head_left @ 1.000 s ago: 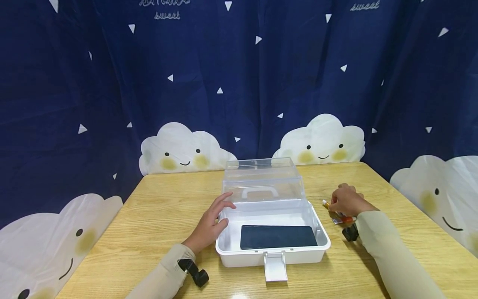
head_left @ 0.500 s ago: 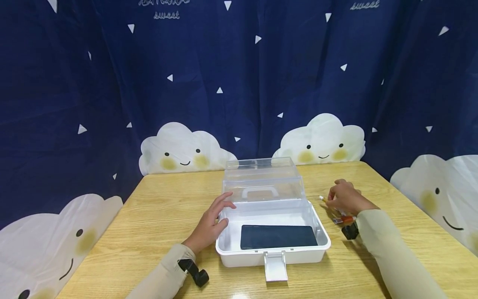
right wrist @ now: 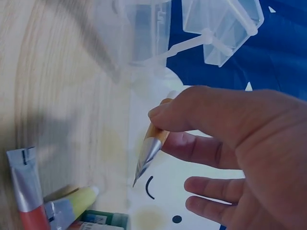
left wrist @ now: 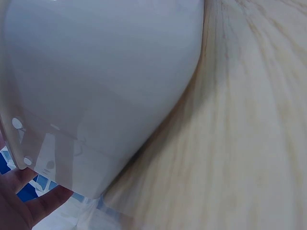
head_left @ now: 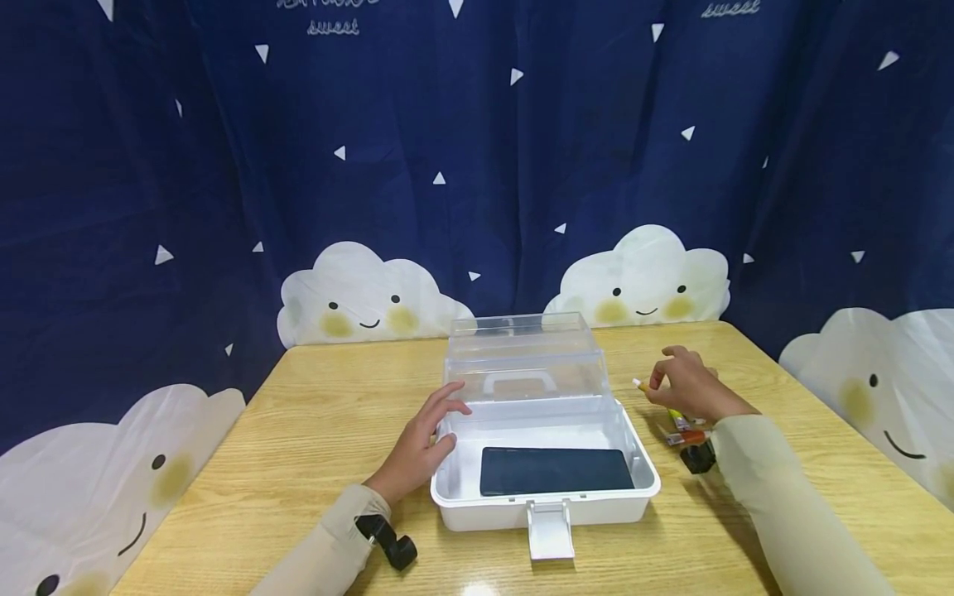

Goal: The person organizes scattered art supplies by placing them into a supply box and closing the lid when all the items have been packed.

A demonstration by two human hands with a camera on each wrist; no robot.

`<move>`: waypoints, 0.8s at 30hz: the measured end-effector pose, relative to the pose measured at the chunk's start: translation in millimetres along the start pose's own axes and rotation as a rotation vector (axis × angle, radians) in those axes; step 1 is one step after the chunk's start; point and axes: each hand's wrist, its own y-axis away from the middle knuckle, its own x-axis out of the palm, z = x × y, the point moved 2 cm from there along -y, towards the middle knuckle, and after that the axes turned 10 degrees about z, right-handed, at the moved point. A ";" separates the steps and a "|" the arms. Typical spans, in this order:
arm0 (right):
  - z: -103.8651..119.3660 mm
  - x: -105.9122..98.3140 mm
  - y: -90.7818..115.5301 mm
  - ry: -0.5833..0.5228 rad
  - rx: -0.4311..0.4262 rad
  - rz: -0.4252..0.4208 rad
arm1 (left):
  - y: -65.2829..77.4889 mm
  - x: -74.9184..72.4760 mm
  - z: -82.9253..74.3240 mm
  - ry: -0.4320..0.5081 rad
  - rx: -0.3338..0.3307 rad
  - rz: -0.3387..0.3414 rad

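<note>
My right hand [head_left: 689, 385] pinches an ochre paint tube [right wrist: 154, 136] with a white cap and a flat silver end between thumb and index finger. Its other fingers are loosely bent and hold nothing. In the right wrist view, more paint tubes lie below it on the table: a red one [right wrist: 29, 189], a yellow one [right wrist: 74, 206] and a green-ended one. To the left, a white plastic box [head_left: 551, 517] stands with its clear lid [head_left: 525, 352] tilted back. My left hand [head_left: 410, 455] rests at the box's left rim, fingers relaxed and reaching over it.
Inside the box lies a dark flat rectangular slab [head_left: 555, 472]. A white latch [head_left: 550, 531] hangs down at the box's front. Behind the wooden table [head_left: 358, 389] hangs a dark blue curtain [head_left: 387, 165] with clouds and white triangles.
My right hand has moved up and away from the other tubes, with the ochre paint tube pinched in it, uncovering the yellow one. The left hand and the box have stayed put.
</note>
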 end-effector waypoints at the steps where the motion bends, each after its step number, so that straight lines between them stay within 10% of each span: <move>1: 0.9 -0.7 0.3 0.003 -0.007 -0.005 | 0.0 0.0 -0.1 0.002 -0.003 0.002; 24: 24.6 -16.5 7.4 -0.032 -0.087 -0.071 | -0.4 0.7 -1.9 0.024 0.015 -0.015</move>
